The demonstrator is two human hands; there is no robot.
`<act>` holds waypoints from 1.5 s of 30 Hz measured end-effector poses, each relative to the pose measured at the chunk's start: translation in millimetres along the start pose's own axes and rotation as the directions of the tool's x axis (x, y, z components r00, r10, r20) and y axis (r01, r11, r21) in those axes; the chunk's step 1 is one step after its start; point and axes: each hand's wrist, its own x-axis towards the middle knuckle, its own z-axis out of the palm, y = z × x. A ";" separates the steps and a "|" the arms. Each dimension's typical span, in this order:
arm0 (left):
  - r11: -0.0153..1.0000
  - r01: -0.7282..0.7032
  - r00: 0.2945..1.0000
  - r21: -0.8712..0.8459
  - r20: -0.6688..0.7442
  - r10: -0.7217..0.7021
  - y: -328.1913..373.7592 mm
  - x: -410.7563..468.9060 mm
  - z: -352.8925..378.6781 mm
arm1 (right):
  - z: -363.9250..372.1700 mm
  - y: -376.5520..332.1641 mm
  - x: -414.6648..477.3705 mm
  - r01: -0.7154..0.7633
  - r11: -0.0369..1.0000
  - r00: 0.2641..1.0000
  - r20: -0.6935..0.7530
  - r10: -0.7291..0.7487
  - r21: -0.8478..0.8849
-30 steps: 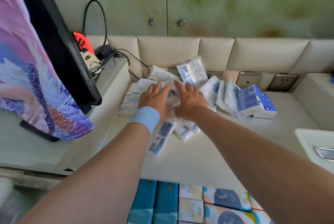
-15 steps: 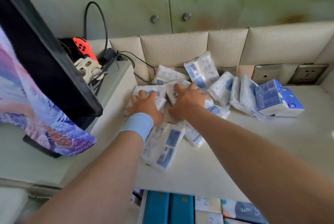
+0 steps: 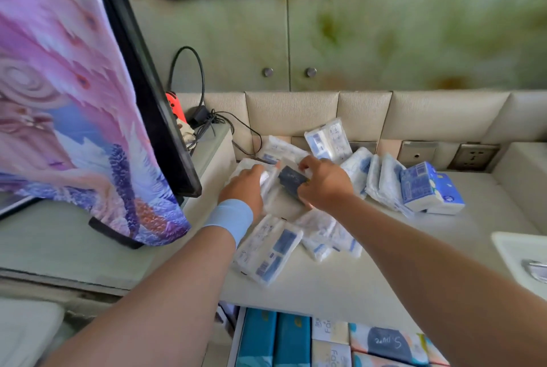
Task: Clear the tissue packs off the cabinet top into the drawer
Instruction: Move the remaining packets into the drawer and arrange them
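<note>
Left grip, right grip clutch white-blue plastic-wrapped tissue packs on cabinet top.

Bench: tissue packs, white and blue, heaped. Left grip on the heap, fingers blurred. Right grip holds dark-blue pack. Open drawer below: boxed tissues.

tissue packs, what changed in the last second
Both hands went from lying flat to curling round packs: left hand grips a white pack, right hand tilts a dark-faced pack up. Blue packs, front pack and open drawer stayed put.
</note>
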 end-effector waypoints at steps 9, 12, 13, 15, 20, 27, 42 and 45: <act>0.993 -0.063 0.993 -0.096 0.089 0.072 0.3 -58.6 -18.8 | -0.9 -4.4 -36.0 0.128 0.932 0.986 0.141 -0.085 -0.338; 0.995 -0.047 0.995 -0.084 0.083 0.054 -1.7 -63.9 -11.4 | 11.1 -11.9 -41.7 0.082 0.931 0.996 0.061 -0.065 -0.357; 0.996 -0.041 0.995 -0.076 0.083 0.048 -1.3 -64.2 -9.3 | 15.2 -13.3 -42.1 0.070 0.935 0.998 0.024 -0.066 -0.348; 0.998 -0.048 0.994 -0.051 0.091 0.052 0.9 -62.9 -9.2 | 18.9 -12.2 -42.4 0.052 0.951 0.997 -0.035 -0.066 -0.306; 0.990 -0.081 0.992 -0.114 0.085 0.091 4.2 -51.6 -24.1 | 5.7 3.6 -47.5 0.141 0.957 0.963 -0.188 -0.192 -0.254; 0.976 -0.109 0.987 -0.188 0.094 0.128 30.8 -69.7 -55.0 | -61.5 -18.5 -98.6 0.179 0.983 0.905 -0.387 -0.179 -0.036; 0.887 0.126 0.974 -0.445 0.227 -0.024 1.7 -262.8 -31.2 | -57.4 -23.0 -264.9 -0.425 0.448 0.877 0.237 0.417 0.786; 0.826 0.255 0.952 -0.502 0.278 -0.125 -6.7 -280.2 -5.1 | -42.1 -18.1 -300.2 -0.511 0.442 0.839 0.319 0.440 0.737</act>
